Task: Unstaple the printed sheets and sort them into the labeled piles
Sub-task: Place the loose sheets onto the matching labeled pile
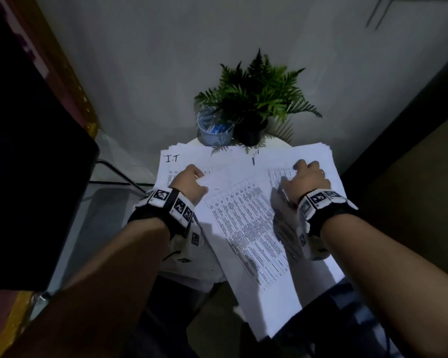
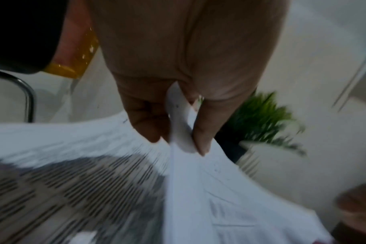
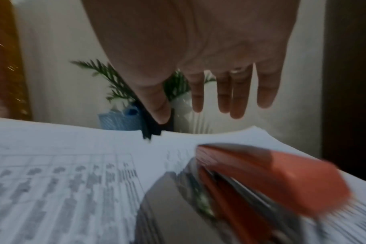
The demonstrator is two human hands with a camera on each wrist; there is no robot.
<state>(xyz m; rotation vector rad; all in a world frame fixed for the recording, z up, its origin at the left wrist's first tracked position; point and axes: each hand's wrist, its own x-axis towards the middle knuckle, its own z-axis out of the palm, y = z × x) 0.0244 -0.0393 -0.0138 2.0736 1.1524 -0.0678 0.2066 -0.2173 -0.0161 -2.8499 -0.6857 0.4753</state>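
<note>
Sheets (image 1: 246, 226) are thin and floppy, so they'll curl and slide if you tug from one corner. They're lying across the small white table (image 1: 192, 143), partly over the pile marked "I.T" (image 1: 171, 158). Your left hand (image 1: 189, 183) is pinching the top corner between thumb and fingers, which is the spot I'd grab. Your right hand (image 1: 308, 179) is loose, fingers spread, holding nothing, with the orange stapler (image 3: 272, 178) just under it. Table's crowded: potted fern (image 1: 256, 99) and pen cup (image 1: 214, 133) at the back, dim room.
</note>
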